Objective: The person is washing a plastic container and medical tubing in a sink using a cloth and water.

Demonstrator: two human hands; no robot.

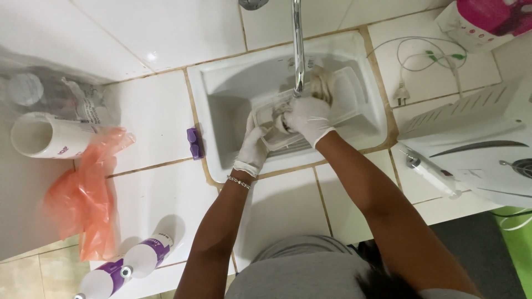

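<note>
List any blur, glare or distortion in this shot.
Head view: motion blur smears the plastic bag and bottles at the left edge; a glare spot sits on a wall tile; wide-angle bending curves the tile lines; the gloved hands in the sink stay fairly sharp.

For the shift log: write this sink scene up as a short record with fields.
Setting: white tiled counter with a small inset sink
Left hand: gloved, gripping the near edge of a clear plastic tray
Right hand: gloved, pressing a cloth into the tray, under the tap
Left of sink: purple clip, orange bag, two bottles with purple labels
Right of sink: white appliance, syringe
</note>
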